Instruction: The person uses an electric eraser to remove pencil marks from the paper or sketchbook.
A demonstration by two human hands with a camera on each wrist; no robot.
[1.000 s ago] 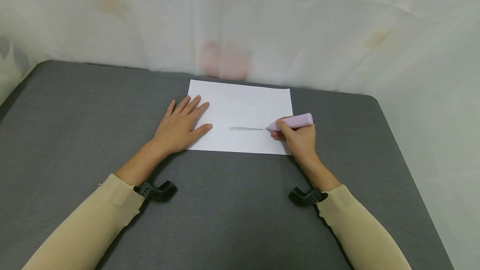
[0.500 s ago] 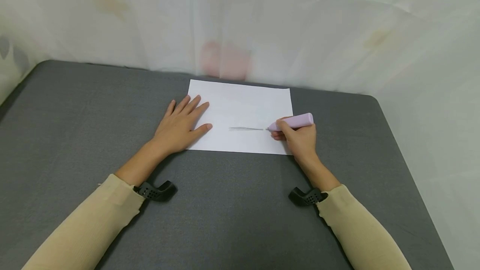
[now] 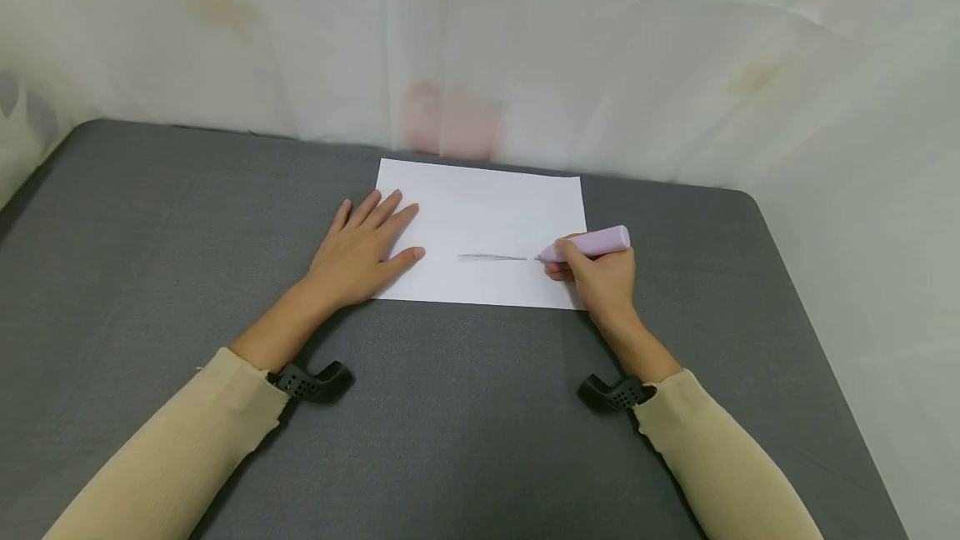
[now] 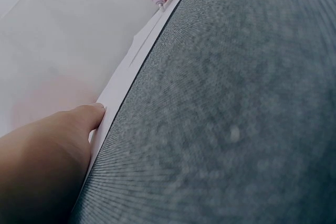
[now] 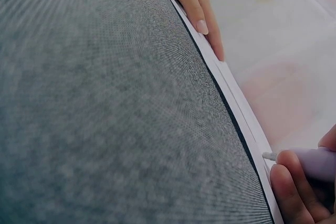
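Gripping a lilac pen [image 3: 588,245], the right hand [image 3: 600,277] rests on the lower right corner of a white sheet of paper [image 3: 487,207], with thumb and fingers curled round the barrel. The pen lies nearly flat, and its tip points left and meets the right end of a short grey line [image 3: 491,257] drawn across the middle of the sheet. From the right wrist view the tip [image 5: 269,156] sits at or just above the paper; contact cannot be told for certain.

The left hand [image 3: 360,252] lies flat with its fingers straight and spread, holding nothing. It presses on the paper's left edge, half on the sheet and half on the bench [image 3: 187,257]. From the left wrist view its thumb [image 4: 86,116] rests at the sheet's edge.

Judging by the sheet, one short stroke is done and the pen stands at its right end. Everything else on the paper is blank, so most of the page is unmarked.

The paper lies toward the far side of the dark grey, cloth-covered bench. Both arms wear beige sleeves [image 3: 180,448] with black wrist mounts [image 3: 311,382]. A pale, creased backdrop [image 3: 525,48] hangs behind the bench. No container is in view.
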